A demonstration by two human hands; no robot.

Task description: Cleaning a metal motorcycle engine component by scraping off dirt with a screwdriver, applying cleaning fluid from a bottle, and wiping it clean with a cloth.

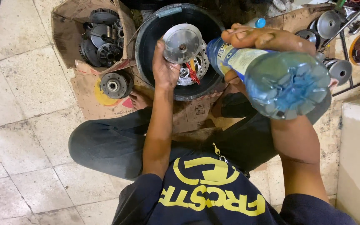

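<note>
**Disc and bottle held over the basin**

The left hand (164, 68) grips a round metal disc (183, 43) by its lower edge, holding it above a black basin (146, 41). The right hand (267, 46) is closed around a clear blue-tinted bottle (271, 75), which lies tilted with its base toward the camera and its blue cap (260, 23) just right of the basin. Inside the basin, under the disc, lies a slotted silver rotor (201, 66) with a red-handled tool (192, 73) across it. The basin stands on flattened cardboard (88, 100) on the floor. Left of the basin a cardboard box (65, 33) holds dark round parts; a hub (114, 85) lies just below the box. More metal discs (329, 23) lie right of the basin.
</note>
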